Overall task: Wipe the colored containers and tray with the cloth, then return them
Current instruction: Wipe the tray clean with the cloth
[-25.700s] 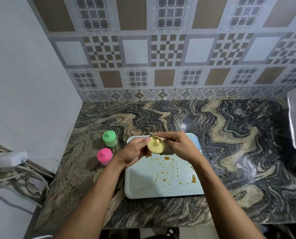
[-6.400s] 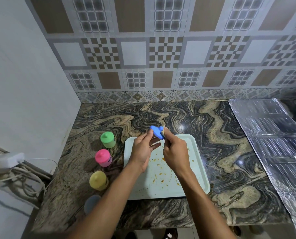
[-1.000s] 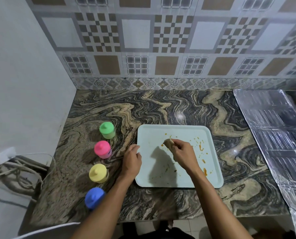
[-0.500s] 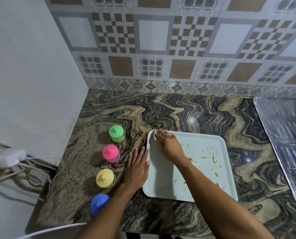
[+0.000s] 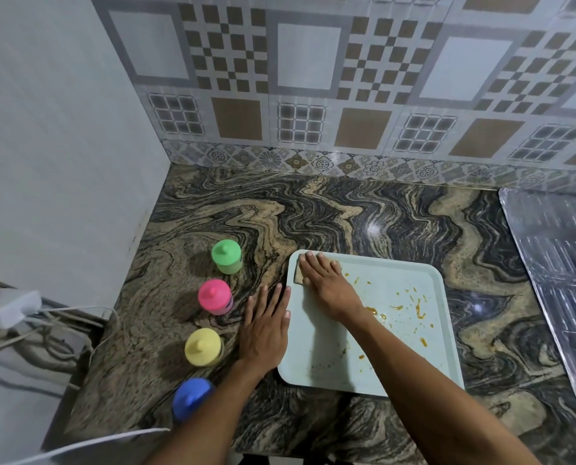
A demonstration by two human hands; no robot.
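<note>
Right hand [image 5: 323,280] pressing tan cloth [image 5: 299,277] flat under straight fingers at stained tray's [image 5: 400,357] far-left corner; left hand [image 5: 266,325] lying flat, fingers straight, on marble countertop [image 5: 363,216] just beside tray's left rim

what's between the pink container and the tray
In the head view, the left hand lies flat on the counter between the pink container and the tray, fingers straight, right beside the tray's left rim.

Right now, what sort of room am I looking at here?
Most likely a home kitchen: a marbled stone counter, a patterned tile backsplash, and a sauce-spattered tray being wiped with a cloth.
</note>
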